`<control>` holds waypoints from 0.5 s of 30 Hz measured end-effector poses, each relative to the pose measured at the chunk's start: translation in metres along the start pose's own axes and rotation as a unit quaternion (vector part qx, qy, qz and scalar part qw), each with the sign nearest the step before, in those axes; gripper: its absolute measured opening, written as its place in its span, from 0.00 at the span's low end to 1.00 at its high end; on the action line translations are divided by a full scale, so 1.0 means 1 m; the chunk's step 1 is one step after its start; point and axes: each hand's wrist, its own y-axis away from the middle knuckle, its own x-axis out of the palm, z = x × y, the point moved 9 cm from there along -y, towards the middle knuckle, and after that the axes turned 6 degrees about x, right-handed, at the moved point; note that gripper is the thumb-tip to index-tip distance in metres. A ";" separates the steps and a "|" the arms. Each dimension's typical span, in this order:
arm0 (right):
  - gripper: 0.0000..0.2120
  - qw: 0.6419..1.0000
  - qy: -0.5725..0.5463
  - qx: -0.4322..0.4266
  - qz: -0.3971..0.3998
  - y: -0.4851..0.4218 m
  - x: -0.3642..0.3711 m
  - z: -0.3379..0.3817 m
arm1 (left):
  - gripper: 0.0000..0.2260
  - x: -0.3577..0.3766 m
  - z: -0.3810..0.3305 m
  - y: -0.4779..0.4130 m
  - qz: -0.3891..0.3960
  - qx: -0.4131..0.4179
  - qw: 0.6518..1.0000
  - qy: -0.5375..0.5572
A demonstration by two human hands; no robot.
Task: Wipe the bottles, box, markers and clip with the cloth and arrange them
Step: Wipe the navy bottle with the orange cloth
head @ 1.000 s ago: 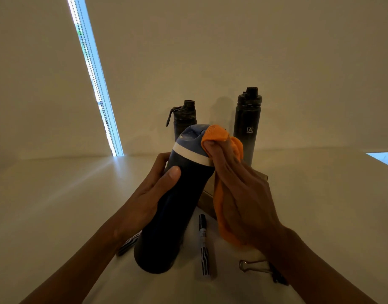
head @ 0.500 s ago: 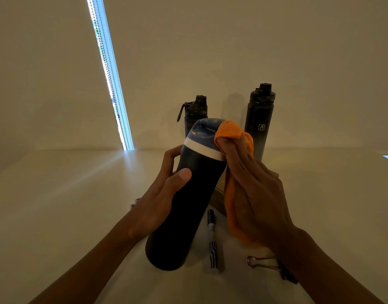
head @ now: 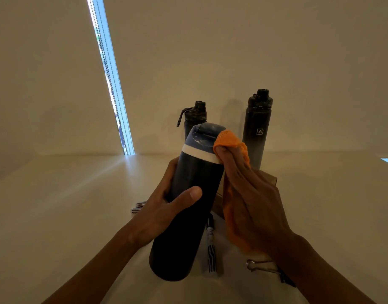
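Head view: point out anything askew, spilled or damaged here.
Nothing spilled or broken. The dark bottle with the blue lid is tilted only because the left hand grips it while the right hand presses the orange cloth to its lid. One black-and-white marker lies loose.

LEFT HAND (head: 164,213): grips blue bottle (head: 195,176) mid-body, bottle tilted | RIGHT HAND (head: 254,207): presses cloth (head: 229,140) against cap edge | DESK (head: 68,205) FAR EDGE: short black bottle (head: 194,116) and tall black bottle (head: 256,132), upright, apart | BOX (head: 268,178): behind right hand, partly hidden | MARKER (head: 211,246): flat, between blue bottle and right wrist | TWO MARKERS (head: 138,207): left of left hand | CLIP (head: 261,265): near edge, beside right wrist
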 end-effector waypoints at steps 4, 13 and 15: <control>0.25 1.000 -0.013 -0.009 0.001 0.000 0.000 0.005 | 0.33 0.000 0.004 0.004 -0.011 -0.031 0.999 0.027; 0.31 0.998 -0.019 0.023 0.048 0.000 0.003 0.004 | 0.26 -0.010 0.008 0.001 -0.024 -0.034 0.996 0.073; 0.27 0.999 -0.025 0.025 0.040 -0.001 0.002 0.005 | 0.27 -0.014 0.004 0.001 -0.029 -0.015 0.998 0.059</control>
